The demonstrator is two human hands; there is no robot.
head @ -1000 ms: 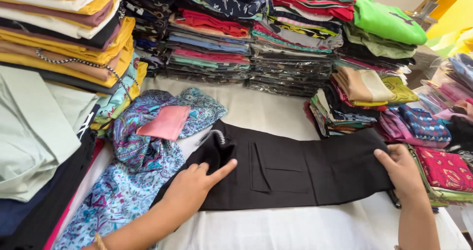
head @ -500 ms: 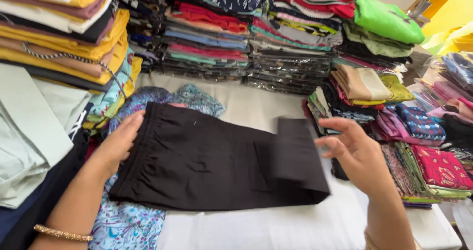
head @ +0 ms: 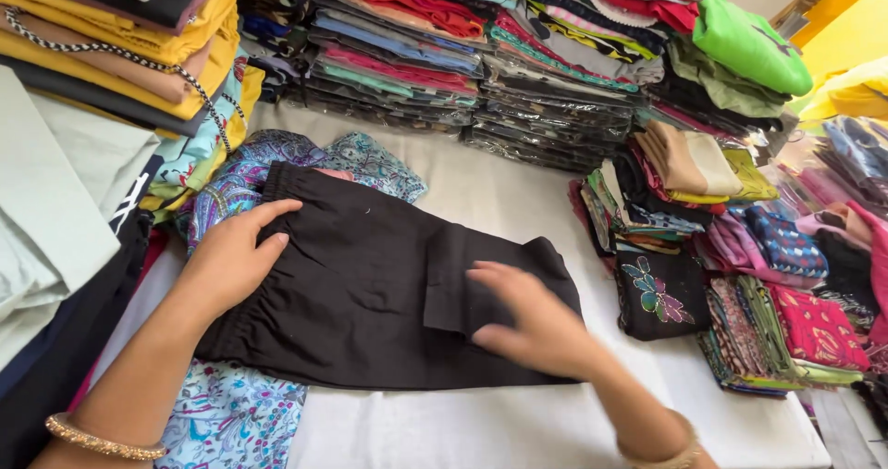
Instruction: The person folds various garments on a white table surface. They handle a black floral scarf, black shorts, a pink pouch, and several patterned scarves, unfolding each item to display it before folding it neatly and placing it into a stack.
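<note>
Both our hands lie flat and open on the black garment (head: 370, 293) — neither one is gripping. Our left hand (head: 236, 256) presses palm-down on the gathered waistband end, fingers spread toward the middle of the cloth. Our right hand (head: 532, 321) rests, a little blurred, on the folded-over flap at the other end, fingers extended, holding the fold down rather than pinching it.

The garment sits in the middle of the white-covered bench (head: 518, 423), folded into a rough rectangle. Its waistband end overlaps a blue patterned fabric (head: 236, 413) that shows both above and below it. Stacks of folded clothes (head: 407, 53) line the far side of the bench, and smaller piles of printed pieces (head: 768, 312) crowd the right side, near the garment but apart from it.

We judge the cloth to be light and soft — it drapes flat, creases easily and has no stiffness of its own, so any fold probably stays only while pressed. It looks matte rather than slick, so it should not slide much on the bench cover, though the patterned fabric under it could shift with it. The thicker waistband seems the firmest place to take hold. At the other end, a pinch through all the folded layers at the edge would likely keep the flap from falling open. Lifting by a single layer would probably undo the fold.
</note>
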